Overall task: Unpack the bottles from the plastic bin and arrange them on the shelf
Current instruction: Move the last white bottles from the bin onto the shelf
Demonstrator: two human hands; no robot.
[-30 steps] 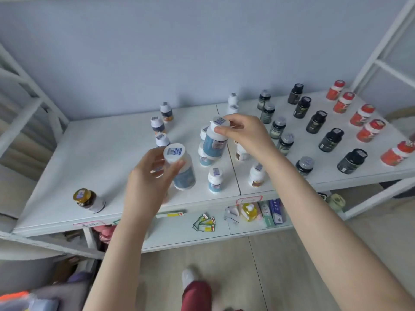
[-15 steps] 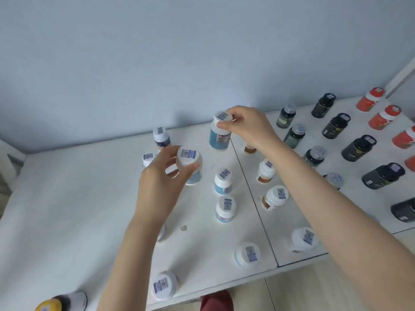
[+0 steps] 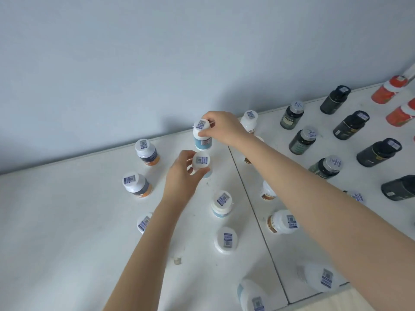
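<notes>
1. Compared with half a second ago, the front bottle [image 3: 201, 162] in the left hand [image 3: 182, 178] has slid right. It's now lined up just in front of the blue-label bottle [image 3: 202, 140]; before, the two sat diagonal and further apart.
2. The blue-label bottle is close to the back edge of the shelf [image 3: 56, 221], right by the wall [image 3: 157, 63], so there's little room behind it. The board seam [image 3: 253, 212] runs just right of both. There's a big bare stretch out left, and the dark bottles [image 3: 350, 125] are well off to the right.
3. The left hand comes up from below, thumb and fingers pinching the front bottle's white cap. The right hand [image 3: 221, 129] reaches across, fingertips pinching the blue-label bottle's cap. Can't tell if either base touches the shelf.
</notes>
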